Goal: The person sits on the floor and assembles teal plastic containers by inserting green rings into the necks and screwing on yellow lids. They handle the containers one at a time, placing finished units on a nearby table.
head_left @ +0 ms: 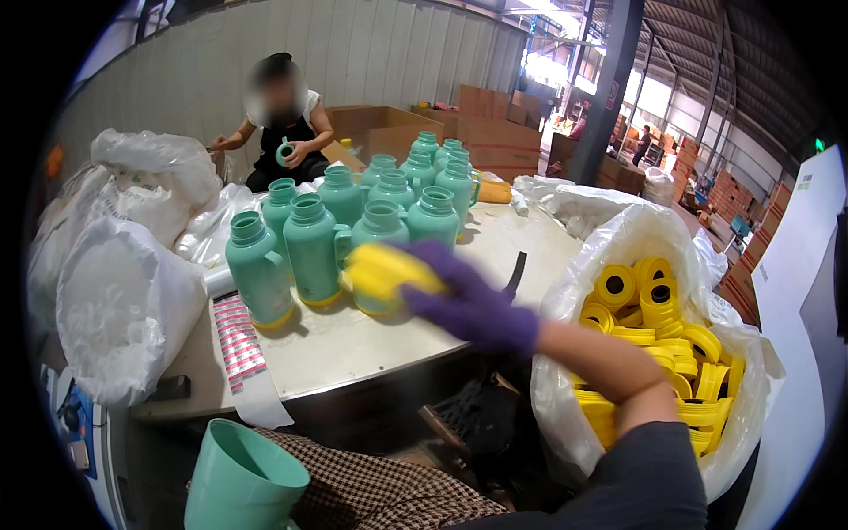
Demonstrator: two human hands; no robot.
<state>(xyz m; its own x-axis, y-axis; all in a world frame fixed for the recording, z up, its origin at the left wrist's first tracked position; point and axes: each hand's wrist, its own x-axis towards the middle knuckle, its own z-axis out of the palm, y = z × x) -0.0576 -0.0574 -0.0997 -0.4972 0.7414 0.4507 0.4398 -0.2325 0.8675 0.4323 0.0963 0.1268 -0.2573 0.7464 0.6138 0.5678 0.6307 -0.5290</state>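
My right hand point(477, 305), in a purple glove, is closed on a yellow round plastic part point(394, 271), both smeared by motion. It is over the table, in front of the nearest teal flasks point(311, 250). Several of these flasks stand upright with open necks, side handles and yellow bottoms. A teal flask shell point(246, 473), its wide open end up, is at the lower left by the checkered cloth point(380, 486) over my lap. No part of my left hand shows.
A white plastic bag point(565, 424) full of yellow round parts point(676, 353) stands at the right. White bags point(132, 309) crowd the left, beside a strip of labels point(238, 340). Across the table point(353, 358), a person point(283, 124) holds a teal piece. Cardboard boxes point(490, 132) stand behind.
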